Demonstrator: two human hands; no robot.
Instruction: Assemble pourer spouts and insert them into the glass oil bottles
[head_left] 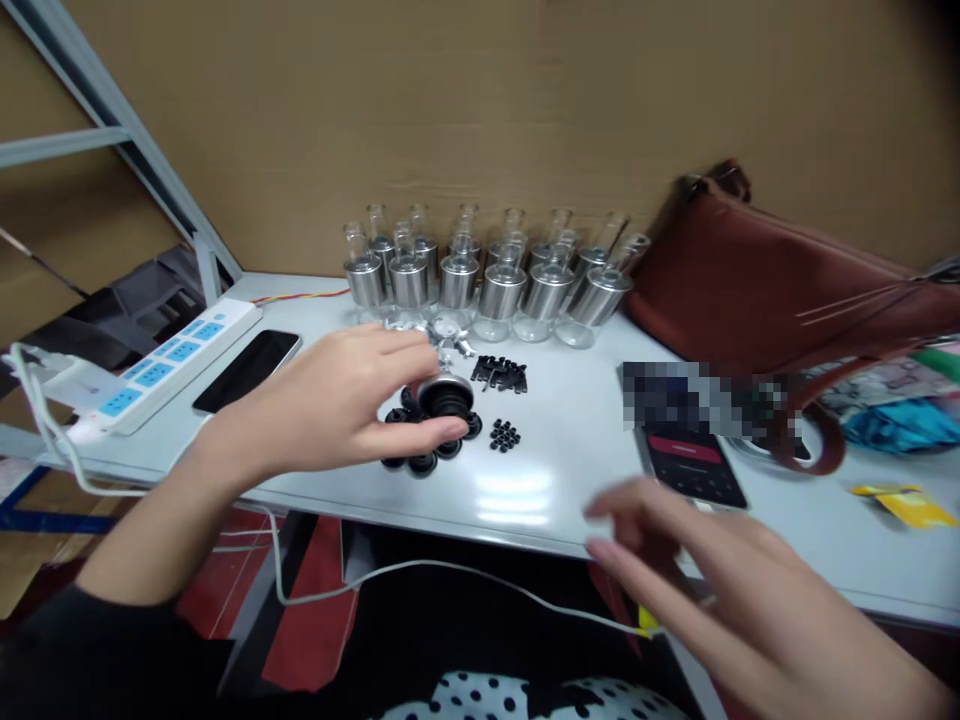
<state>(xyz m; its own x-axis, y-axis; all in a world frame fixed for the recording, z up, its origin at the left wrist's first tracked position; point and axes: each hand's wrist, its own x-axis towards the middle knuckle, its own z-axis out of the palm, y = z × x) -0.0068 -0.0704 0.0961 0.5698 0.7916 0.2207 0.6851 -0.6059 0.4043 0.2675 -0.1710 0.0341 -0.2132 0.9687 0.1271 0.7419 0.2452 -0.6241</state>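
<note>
Cap [446, 397], black with a silvery rim, is pinched between thumb and fingers of the left hand [352, 392], above similar caps [422, 462] on the bench [570, 430]. Right hand [697, 570] appears empty, fingers parted, near the lit phone [684, 449]. The held piece is probably light and stiff; its smooth rim may slip, so opposite sides offer the surest hold. Bottles [502, 292] show no labels; the screen's writing is too blurred to read.
</note>
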